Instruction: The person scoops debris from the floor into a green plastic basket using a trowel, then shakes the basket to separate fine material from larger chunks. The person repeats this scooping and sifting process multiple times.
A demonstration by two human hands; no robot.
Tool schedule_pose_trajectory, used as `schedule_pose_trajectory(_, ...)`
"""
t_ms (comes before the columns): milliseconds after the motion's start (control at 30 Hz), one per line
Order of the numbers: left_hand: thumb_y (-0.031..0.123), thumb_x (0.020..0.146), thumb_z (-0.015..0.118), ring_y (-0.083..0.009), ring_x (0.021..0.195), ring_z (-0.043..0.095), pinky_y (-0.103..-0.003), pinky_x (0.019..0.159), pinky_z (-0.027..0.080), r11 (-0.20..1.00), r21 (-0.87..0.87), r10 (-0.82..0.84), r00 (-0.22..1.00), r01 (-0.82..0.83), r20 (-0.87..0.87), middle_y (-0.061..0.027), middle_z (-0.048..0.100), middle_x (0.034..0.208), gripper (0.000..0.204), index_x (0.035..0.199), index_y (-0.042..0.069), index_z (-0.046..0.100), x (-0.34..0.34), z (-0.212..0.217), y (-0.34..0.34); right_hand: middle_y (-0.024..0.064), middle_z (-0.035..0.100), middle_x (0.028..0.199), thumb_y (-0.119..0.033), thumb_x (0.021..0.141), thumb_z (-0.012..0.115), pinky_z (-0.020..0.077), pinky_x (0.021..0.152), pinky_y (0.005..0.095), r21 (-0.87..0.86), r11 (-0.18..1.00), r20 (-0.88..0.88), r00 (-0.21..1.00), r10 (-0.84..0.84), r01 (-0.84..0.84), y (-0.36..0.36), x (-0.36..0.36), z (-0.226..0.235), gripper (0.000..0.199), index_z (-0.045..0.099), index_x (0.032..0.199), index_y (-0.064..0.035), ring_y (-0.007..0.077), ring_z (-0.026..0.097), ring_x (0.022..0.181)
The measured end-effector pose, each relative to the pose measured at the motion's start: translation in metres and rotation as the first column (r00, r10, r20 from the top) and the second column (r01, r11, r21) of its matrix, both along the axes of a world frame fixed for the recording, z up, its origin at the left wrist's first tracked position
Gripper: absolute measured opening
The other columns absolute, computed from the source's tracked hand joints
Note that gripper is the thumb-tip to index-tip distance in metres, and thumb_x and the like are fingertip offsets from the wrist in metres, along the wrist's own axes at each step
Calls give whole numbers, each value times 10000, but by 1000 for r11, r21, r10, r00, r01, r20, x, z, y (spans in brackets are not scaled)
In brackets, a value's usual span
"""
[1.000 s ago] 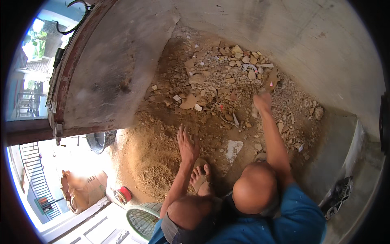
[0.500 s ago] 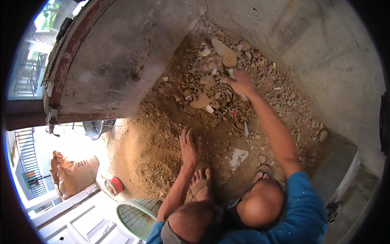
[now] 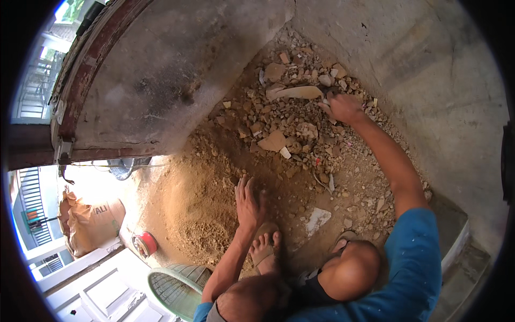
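My right hand (image 3: 346, 106) is closed round the handle of a trowel (image 3: 301, 92). Its long pale blade points left and lies edge-on against the rubble heap (image 3: 273, 121) near the corner of the walls. Part of the handle is hidden by my fingers. Closer to me, my left hand (image 3: 249, 205) hovers over or rests on the dirt just beyond my left foot, fingers stretched out and holding nothing; whether it touches the ground I cannot tell. A flat tan fragment (image 3: 272, 141) and a small white chip (image 3: 285, 153) lie among the stones between my hands.
Concrete walls (image 3: 434, 80) close in the far side and right. A mound of sandy soil (image 3: 198, 209) rises on the left. Beyond it are a green basket (image 3: 179, 290), a red spool (image 3: 145, 244), a brown paper sack (image 3: 94, 220) and a white panelled door (image 3: 107, 290).
The trowel has swung round from pointing up and away to pointing left, its blade turned on edge in the rubble. My left hand stays over the dirt, hardly moved.
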State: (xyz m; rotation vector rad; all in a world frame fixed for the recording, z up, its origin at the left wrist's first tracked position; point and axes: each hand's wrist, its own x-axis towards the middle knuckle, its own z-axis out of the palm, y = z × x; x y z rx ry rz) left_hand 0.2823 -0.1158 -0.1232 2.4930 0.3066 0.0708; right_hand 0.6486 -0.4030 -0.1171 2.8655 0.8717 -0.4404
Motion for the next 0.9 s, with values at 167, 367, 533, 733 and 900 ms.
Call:
schedule_pose_trajectory(167, 225, 1023, 670, -492, 1492, 410, -564, 1263, 328, 999, 33, -31, 998, 33, -54, -288, 452, 1595, 555, 1498, -8, 501, -1, 0, 0, 258, 757, 898, -561, 1141, 382, 620, 778, 534, 304, 827, -127, 881, -457, 473, -2, 17, 18, 699, 693, 1201, 63, 387, 761, 838)
schedule_pose_trajectory(367, 218, 1036, 655, -492, 1511, 389, -597, 1273, 301, 1000, -9, -23, 1000, 23, -13, -290, 438, 1605, 563, 1516, -10, 471, 14, 4, 5, 257, 757, 913, -480, 1168, 376, 596, 857, 552, 355, 822, -35, 885, -464, 445, 34, 44, 18, 675, 748, 1034, 66, 405, 749, 864)
schedule_pose_trajectory(533, 280, 1033, 649, -492, 1549, 329, -602, 1292, 253, 989, 132, -61, 996, 70, -71, -296, 386, 1644, 653, 1558, -35, 422, 34, -2, 9, 261, 745, 871, -448, 1174, 383, 605, 838, 528, 22, 921, -444, 829, -339, 389, 63, -25, 1, 624, 732, 1104, 64, 401, 756, 844)
schedule_pose_trajectory(733, 282, 999, 654, -499, 1567, 290, -600, 1303, 216, 909, 400, 188, 973, -119, -136, -289, 350, 1676, 756, 1608, -55, 359, 58, -21, 39, 242, 711, 785, -481, 1174, 372, 599, 751, 532, 288, 908, -191, 947, -259, 306, 59, -47, 46, 634, 704, 1132, 57, 394, 744, 747)
schedule_pose_trajectory(900, 150, 943, 667, -471, 1520, 383, -547, 1271, 324, 955, 257, 201, 958, -146, -205, -258, 454, 1612, 645, 1537, -22, 482, 49, -20, 43, 267, 732, 898, -487, 1172, 365, 592, 778, 543, 362, 813, -274, 886, -375, 456, 123, -29, 58, 659, 691, 1177, 85, 418, 755, 853)
